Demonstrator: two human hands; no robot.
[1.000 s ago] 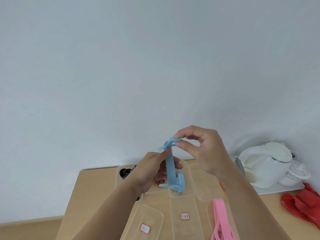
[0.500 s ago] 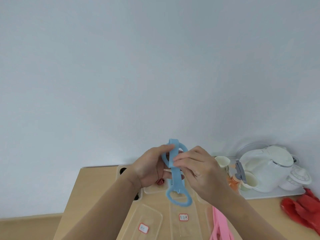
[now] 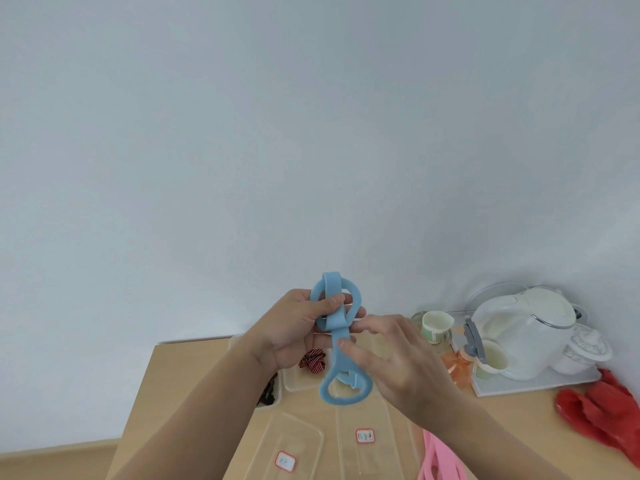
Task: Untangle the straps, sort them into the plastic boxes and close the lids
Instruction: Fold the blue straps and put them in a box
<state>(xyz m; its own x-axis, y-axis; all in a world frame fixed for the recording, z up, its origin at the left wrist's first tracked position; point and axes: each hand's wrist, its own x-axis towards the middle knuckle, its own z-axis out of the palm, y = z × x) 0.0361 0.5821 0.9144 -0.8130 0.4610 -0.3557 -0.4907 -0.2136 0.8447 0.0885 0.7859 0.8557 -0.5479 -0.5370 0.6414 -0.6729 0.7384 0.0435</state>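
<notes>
Strap: blue, with a ring at each end, held upright in the air in front of the boxes. Its top is folded over and passes through the upper ring, and the lower ring hangs free.
Left hand: clamped on the upper part of the strap, thumb pressed across the front, fingers curled behind the upper ring.
Right hand: just right of the strap, with the thumb tip on the stem below the left hand. The fingers are spread and loosely bent toward the strap's right edge, and I cannot tell whether they pinch it.
Boxes: clear plastic, in a row at the back of the worktop, below the hands. One box holds a red-and-black striped strap. The box to its left holds dark straps, mostly hidden by the left forearm.
Lids: two clear lids lie flat nearer the person, a left lid and a right lid. Each carries a small red-bordered label, and the writing is too small to read.
Pink strap: at the bottom edge, right of the lids, partly covered by the right forearm.
Worktop: pale wood, set against a plain pale wall.
Tray: white, at the right, carrying a white kettle, paper cups and a small lidded cup.
Red cloth: crumpled on the worktop, right of the tray.
</notes>
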